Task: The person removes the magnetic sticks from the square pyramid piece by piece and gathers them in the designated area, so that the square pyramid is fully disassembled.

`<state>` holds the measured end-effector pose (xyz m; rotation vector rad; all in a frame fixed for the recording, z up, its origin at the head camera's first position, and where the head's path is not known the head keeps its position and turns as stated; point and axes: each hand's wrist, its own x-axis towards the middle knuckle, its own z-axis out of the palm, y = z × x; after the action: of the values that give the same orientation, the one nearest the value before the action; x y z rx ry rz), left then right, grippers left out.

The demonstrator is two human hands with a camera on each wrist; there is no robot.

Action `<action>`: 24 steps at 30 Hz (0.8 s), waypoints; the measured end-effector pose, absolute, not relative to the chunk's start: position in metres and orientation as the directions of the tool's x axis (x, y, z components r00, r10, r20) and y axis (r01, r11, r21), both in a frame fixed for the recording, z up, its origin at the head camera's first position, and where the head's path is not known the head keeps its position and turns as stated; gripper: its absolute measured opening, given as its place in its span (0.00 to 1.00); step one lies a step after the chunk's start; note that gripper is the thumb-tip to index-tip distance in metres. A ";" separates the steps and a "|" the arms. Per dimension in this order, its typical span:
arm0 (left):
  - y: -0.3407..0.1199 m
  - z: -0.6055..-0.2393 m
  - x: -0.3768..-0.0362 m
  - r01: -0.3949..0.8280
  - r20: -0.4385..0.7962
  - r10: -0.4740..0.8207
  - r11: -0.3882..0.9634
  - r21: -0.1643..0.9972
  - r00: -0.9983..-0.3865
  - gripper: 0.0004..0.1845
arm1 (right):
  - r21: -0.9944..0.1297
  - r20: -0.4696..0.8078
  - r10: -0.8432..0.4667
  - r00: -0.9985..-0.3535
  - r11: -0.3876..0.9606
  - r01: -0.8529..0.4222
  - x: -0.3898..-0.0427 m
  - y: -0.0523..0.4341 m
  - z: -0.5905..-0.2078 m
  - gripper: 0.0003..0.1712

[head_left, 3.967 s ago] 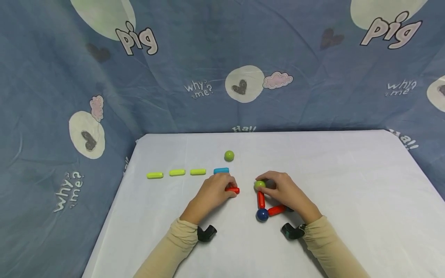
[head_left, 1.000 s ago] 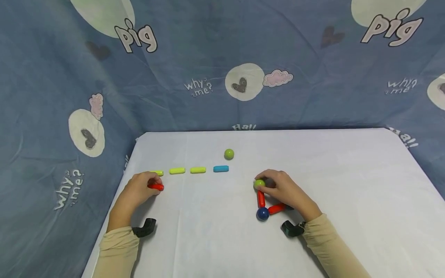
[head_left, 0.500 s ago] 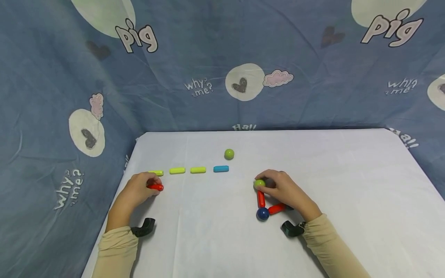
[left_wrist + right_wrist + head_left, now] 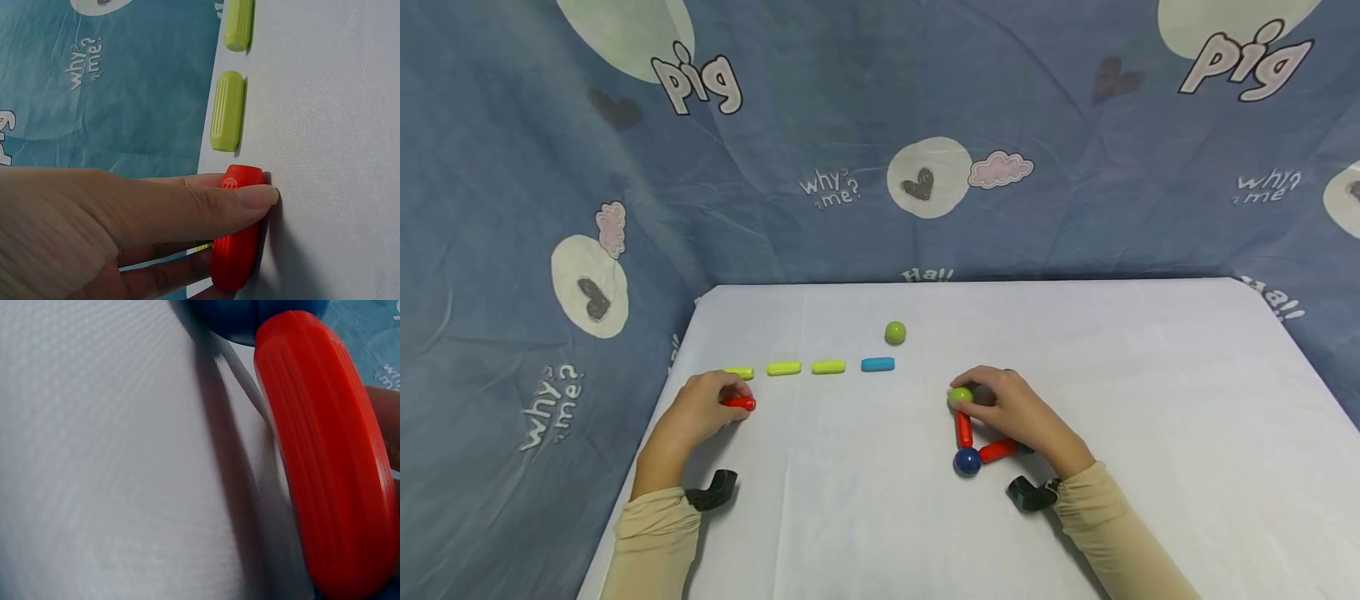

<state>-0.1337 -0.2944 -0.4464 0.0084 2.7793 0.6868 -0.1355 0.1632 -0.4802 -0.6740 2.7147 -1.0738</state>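
Note:
At the table's left, my left hand [image 4: 696, 408] pinches a red magnetic rod [image 4: 239, 253] between thumb and fingers. That rod lies just in front of the leftmost yellow-green rod [image 4: 741, 372], which the hand partly covers. My right hand [image 4: 1018, 412] holds a light green ball [image 4: 960, 396] with thumb and fingertips. From this ball a red rod [image 4: 964, 430] runs down to a dark blue ball [image 4: 967, 462]. A second red rod [image 4: 328, 456] leads right from the blue ball, its far end partly hidden beneath my right hand.
Two more yellow-green rods [image 4: 784, 367] and a blue rod [image 4: 877, 364] continue the row to the right. Behind them sits another green ball [image 4: 895, 332]. A patterned blue cloth [image 4: 775, 225] hangs behind the white table [image 4: 865, 517].
Compared with four seconds ago, my left hand has carried the red rod leftward from beside the blue rod to the row's left end. Both hands stay nearly still over the last second.

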 end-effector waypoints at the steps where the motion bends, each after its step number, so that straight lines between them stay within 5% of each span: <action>1: -0.294 -0.446 -0.134 -0.061 -0.265 0.070 0.888 0.457 -0.962 0.09 | -0.680 0.030 -0.459 -0.888 0.642 -0.354 -0.136 0.163 -0.481 0.18; 17: -0.294 -0.438 -0.130 -0.076 -0.267 0.049 0.895 0.439 -0.963 0.11 | -0.681 0.037 -0.457 -0.889 0.639 -0.357 -0.136 0.162 -0.481 0.18; 24: -0.277 -0.427 -0.125 0.064 -0.102 0.122 0.891 0.449 -0.987 0.15 | -0.730 0.000 -0.460 -0.888 0.607 -0.314 -0.135 0.166 -0.478 0.22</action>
<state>-0.1247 -0.2770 -0.4275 0.1455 2.9309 0.6887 -0.1350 0.1660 -0.4784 -0.6438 2.6449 -1.1459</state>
